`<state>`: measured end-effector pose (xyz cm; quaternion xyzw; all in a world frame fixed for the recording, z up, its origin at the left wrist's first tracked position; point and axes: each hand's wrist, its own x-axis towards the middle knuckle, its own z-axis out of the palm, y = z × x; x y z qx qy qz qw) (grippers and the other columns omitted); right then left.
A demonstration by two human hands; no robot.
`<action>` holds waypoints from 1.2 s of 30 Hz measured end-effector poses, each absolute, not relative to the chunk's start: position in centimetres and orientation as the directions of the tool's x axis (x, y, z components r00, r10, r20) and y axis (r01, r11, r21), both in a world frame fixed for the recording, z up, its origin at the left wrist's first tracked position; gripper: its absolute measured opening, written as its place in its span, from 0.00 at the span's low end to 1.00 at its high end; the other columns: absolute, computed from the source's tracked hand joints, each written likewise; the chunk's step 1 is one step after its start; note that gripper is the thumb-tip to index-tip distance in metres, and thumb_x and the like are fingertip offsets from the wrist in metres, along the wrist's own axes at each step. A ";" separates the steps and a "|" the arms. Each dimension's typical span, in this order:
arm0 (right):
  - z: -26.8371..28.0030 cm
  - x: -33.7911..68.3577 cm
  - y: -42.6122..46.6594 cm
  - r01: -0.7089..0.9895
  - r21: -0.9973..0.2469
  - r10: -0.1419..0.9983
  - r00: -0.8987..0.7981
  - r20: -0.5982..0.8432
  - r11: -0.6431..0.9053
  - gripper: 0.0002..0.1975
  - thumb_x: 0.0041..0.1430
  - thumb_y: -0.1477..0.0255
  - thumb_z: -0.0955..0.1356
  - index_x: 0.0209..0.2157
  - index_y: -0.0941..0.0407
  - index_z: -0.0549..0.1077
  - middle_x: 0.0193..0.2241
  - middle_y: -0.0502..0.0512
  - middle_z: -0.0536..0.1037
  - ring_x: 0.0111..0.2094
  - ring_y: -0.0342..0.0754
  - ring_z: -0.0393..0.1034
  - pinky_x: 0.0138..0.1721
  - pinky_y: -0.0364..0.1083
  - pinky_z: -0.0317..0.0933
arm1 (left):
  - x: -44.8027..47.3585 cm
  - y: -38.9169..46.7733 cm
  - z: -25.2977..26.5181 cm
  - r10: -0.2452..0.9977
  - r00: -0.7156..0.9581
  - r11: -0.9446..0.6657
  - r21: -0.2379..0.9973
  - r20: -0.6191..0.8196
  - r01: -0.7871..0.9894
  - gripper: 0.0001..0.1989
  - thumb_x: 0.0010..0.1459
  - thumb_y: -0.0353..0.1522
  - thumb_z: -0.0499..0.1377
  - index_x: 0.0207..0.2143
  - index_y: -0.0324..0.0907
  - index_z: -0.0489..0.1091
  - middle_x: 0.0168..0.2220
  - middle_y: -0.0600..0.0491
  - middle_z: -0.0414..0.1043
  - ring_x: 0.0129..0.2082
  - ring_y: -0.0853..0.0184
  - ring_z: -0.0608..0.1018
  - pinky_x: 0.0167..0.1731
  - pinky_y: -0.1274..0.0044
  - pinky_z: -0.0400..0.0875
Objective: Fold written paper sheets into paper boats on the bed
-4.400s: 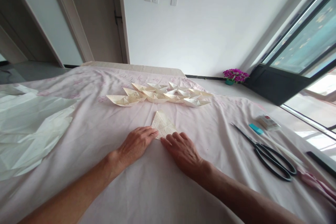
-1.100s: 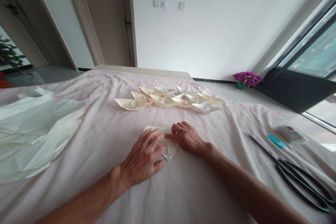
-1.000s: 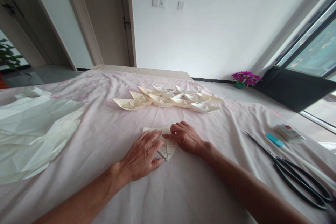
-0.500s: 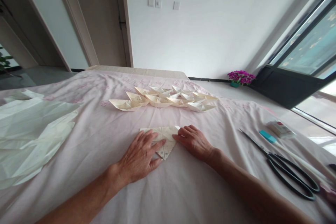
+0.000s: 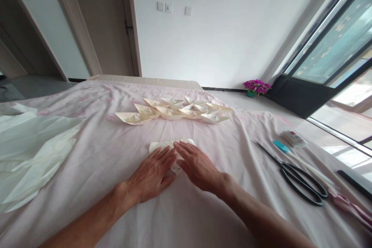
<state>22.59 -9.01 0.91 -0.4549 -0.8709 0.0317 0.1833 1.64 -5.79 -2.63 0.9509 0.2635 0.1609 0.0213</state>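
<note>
A small folded sheet of paper (image 5: 157, 146) lies flat on the cloth in front of me, its lower end tapering to a point. My left hand (image 5: 152, 174) rests on its left part, fingers stretched out and pressing down. Across its right part lies my right hand (image 5: 199, 166), fingers extended flat with their tips near the paper's middle. Both hands cover much of the sheet, so its creases are mostly hidden. Beyond it, several folded paper boats (image 5: 171, 113) stand in a cluster.
Loose thin paper sheets (image 5: 37, 155) are spread at the left. Black-handled scissors (image 5: 302, 184) lie at the right, beside a blue-tipped stick (image 5: 281, 146) and a small packet (image 5: 293, 138). A pink-patterned cloth (image 5: 95, 155) covers the surface. Purple flowers (image 5: 257, 86) stand on the floor.
My right hand has moved left, from the paper's right corner to its middle, and its fingers have straightened flat. The left hand stays on the paper. The view has turned slightly right.
</note>
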 end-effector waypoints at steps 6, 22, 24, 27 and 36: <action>-1.2 22.9 -10.8 0.799 -0.121 0.800 -0.557 0.221 0.590 0.30 0.67 0.62 0.56 0.65 0.62 0.50 0.64 0.65 0.52 0.65 0.52 0.45 0.63 0.55 0.47 | 0.9 -5.7 -2.2 0.484 0.835 -0.875 0.122 0.263 0.469 0.29 0.62 0.37 0.53 0.63 0.42 0.52 0.64 0.47 0.54 0.64 0.60 0.56 0.62 0.64 0.53; 3.6 24.2 -4.2 0.943 0.083 0.945 -0.325 0.031 0.322 0.10 0.56 0.63 0.70 0.32 0.55 0.75 0.34 0.56 0.76 0.39 0.51 0.69 0.40 0.47 0.57 | 1.5 -2.3 0.2 0.744 0.647 -0.657 0.360 0.166 0.662 0.06 0.58 0.29 0.55 0.37 0.44 0.69 0.38 0.55 0.73 0.39 0.67 0.76 0.38 0.78 0.67; 3.5 24.6 -2.9 0.923 0.007 0.922 -0.385 0.039 0.385 0.16 0.50 0.63 0.74 0.39 0.53 0.74 0.39 0.55 0.75 0.42 0.51 0.67 0.40 0.46 0.57 | 1.8 -1.3 0.1 0.776 0.608 -0.622 0.362 0.168 0.694 0.07 0.55 0.30 0.59 0.38 0.44 0.69 0.39 0.53 0.72 0.40 0.65 0.75 0.38 0.77 0.67; 3.2 25.4 -1.1 0.883 -0.099 0.885 -0.464 -0.032 0.460 0.26 0.45 0.62 0.75 0.47 0.52 0.70 0.43 0.55 0.73 0.44 0.50 0.65 0.40 0.44 0.57 | 1.9 0.2 0.2 0.799 0.574 -0.599 0.317 0.180 0.735 0.18 0.49 0.35 0.64 0.44 0.45 0.68 0.43 0.51 0.70 0.44 0.61 0.73 0.42 0.74 0.65; 3.8 25.4 1.2 0.866 -0.138 0.834 -0.501 -0.234 0.481 0.19 0.42 0.57 0.74 0.37 0.50 0.75 0.32 0.51 0.75 0.35 0.49 0.68 0.30 0.42 0.55 | 1.5 2.4 1.2 0.799 0.546 -0.384 0.485 -0.253 0.786 0.18 0.39 0.39 0.65 0.35 0.43 0.72 0.32 0.56 0.74 0.32 0.65 0.75 0.26 0.79 0.61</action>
